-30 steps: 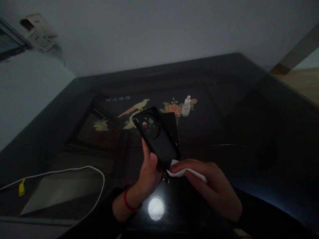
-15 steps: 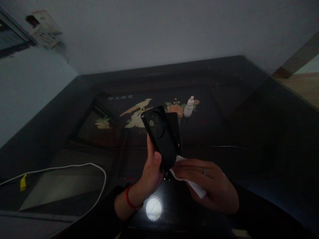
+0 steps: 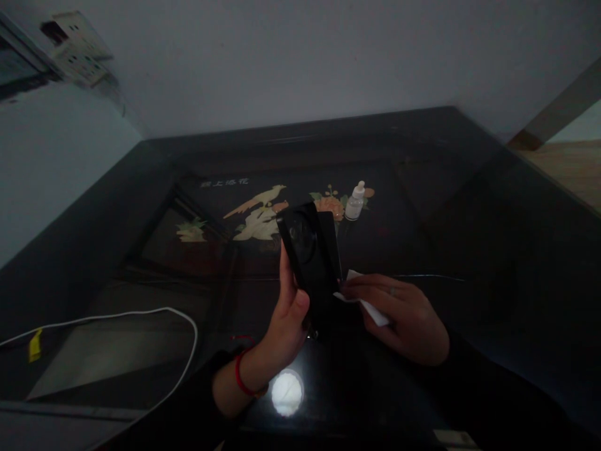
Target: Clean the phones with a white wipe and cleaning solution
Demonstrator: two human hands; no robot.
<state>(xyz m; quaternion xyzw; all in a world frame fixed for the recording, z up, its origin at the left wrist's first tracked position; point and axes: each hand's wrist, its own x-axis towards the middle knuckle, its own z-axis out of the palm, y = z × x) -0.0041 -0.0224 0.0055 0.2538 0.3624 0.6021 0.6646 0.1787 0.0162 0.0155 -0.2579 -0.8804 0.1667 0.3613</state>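
A black phone [image 3: 312, 269] with a large round camera bump is held tilted above the dark table, its back towards me. My left hand [image 3: 286, 326] grips its lower left side, thumb along the edge. Behind the phone shows a second flat black panel [image 3: 330, 235]; I cannot tell whether it is a case flap or a separate thing. My right hand [image 3: 401, 316] pinches a folded white tissue [image 3: 373, 311] at the phone's lower right edge. Whether the tissue touches the phone is hard to tell in the dim light.
A small white-capped dropper bottle [image 3: 355, 202] stands on the glossy black table [image 3: 422, 163], which bears a bird-and-flower picture. To the left, a white cable [image 3: 169, 309] curves near a yellow tag [image 3: 35, 346]. A power strip [image 3: 82, 56] is at the upper left wall.
My right hand with the tissue has moved up and slightly right along the phone's edge. The phone has shifted slightly right and stands a little more upright.
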